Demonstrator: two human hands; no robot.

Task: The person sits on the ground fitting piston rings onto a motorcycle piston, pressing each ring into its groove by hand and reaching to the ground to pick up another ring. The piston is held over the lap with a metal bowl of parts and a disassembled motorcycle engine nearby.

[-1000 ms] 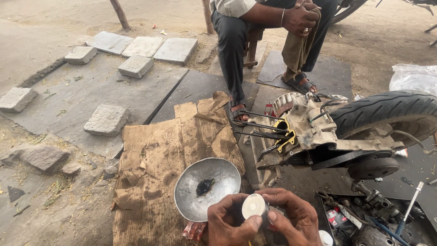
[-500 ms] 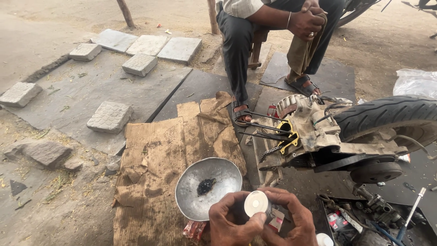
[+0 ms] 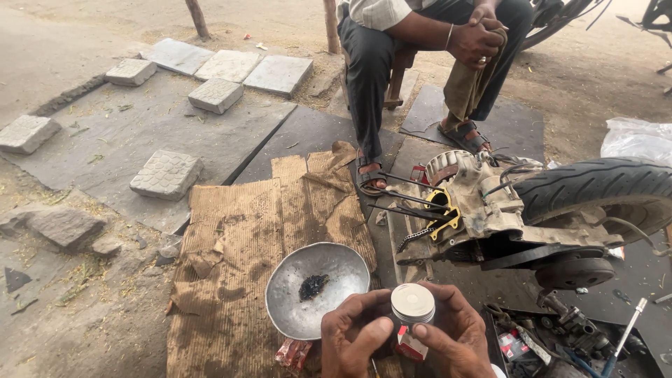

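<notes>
Two hands, the left (image 3: 357, 339) and the right (image 3: 451, 336), share one round pale metal piston (image 3: 412, 302). One dented silver metal bowl (image 3: 316, 287) sits near, on one torn brown cardboard sheet (image 3: 238, 252). Six square grey paving blocks lie far left, the nearest (image 3: 166, 173). One black rubber tyre (image 3: 602, 189) is right, with one seated person (image 3: 392, 42) far.

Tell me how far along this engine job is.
Done: the engine beside the rear tyre is stripped open, its long studs bare and chain hanging out. In hand: both hands, left hand and right hand, hold the piston near the metal bowl. Left: the piston is not yet on the engine.
</notes>
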